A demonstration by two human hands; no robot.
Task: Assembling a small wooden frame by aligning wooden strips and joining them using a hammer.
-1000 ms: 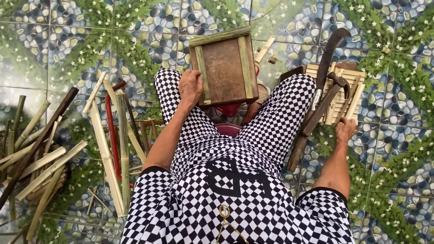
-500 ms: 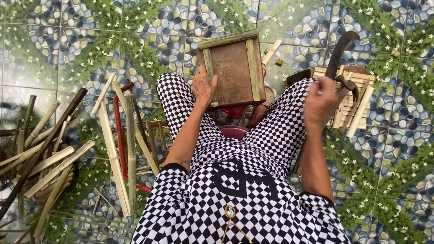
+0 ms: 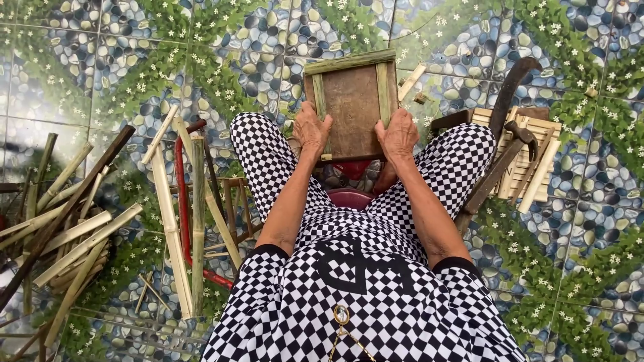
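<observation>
— Since the earlier frame our right hand (image 3: 398, 136) has come up from the stack of slats (image 3: 523, 157) at our right and now grips the right edge of the wooden frame (image 3: 353, 106).

— And our left hand (image 3: 312, 131)?

— It stays on the frame's left edge, fingers (image 3: 315, 115) clamped on the green strip. Both hands hold the frame upright between our knees, above the patterned tile floor (image 3: 201, 47).

— What lies around us?

— Split bamboo strips (image 3: 171, 221) and a red rod (image 3: 182, 201) lie on the floor to our left. On the right, a curved dark blade (image 3: 510, 84) rests across the stack of slats, near our right knee.
</observation>
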